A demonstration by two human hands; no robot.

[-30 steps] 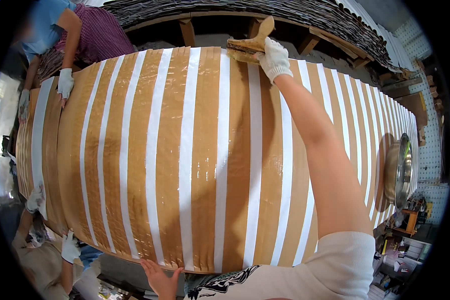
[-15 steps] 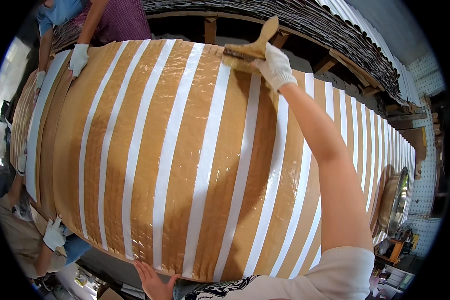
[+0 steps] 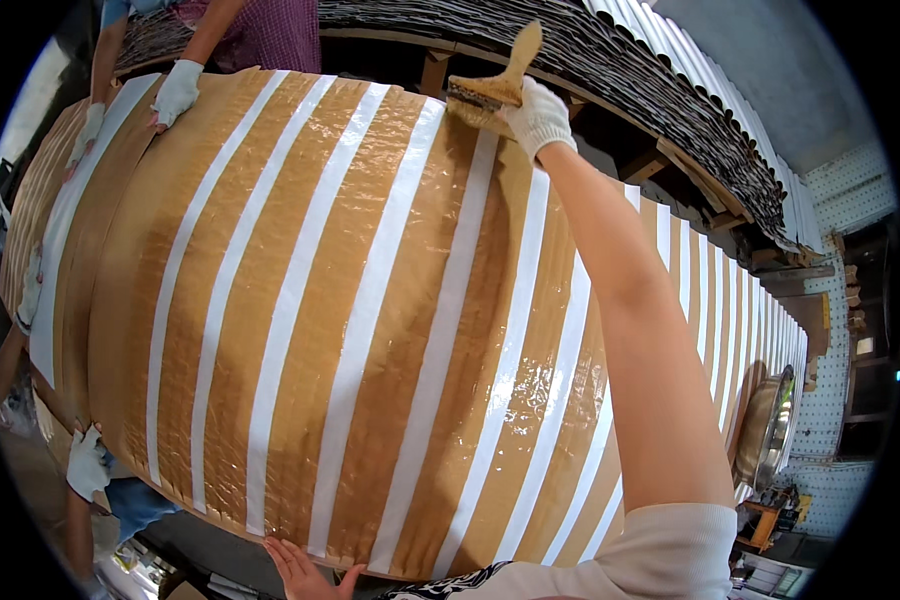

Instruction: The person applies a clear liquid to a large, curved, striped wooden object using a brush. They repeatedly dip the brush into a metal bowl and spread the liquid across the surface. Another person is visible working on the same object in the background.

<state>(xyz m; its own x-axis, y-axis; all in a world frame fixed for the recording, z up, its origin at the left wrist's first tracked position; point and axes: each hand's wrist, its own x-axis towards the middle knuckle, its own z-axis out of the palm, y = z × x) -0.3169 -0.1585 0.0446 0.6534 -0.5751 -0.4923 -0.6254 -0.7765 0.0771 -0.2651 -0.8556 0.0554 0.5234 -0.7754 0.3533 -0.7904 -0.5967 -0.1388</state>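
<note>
I am taking the striped sheeting as landmark. The gloved right hand is gripping a wide brush, fingers wrapping the wooden head near the handle's base. The brush is sitting at the sheeting's far edge, handle pointing up; I am unable to tell whether its bristles are pressing or barely clearing. The bare left hand is resting at the sheeting's near edge, fingers spread, holding nothing.

Handling: I am judging the brush light but broad enough to twist, stiff in the wood, yielding in the bristles. Gloss on the sheeting is suggesting a wet, slippery face. The head's shoulder is looking like the surest hold.

Room: the sheeting's far edge is ending short of a stack of thin dark layers. Co-workers' gloved hands are occupying the sheeting's left end, well apart from the brush. A longer stretch is running toward the metal basin at the sheeting's right end.
</note>
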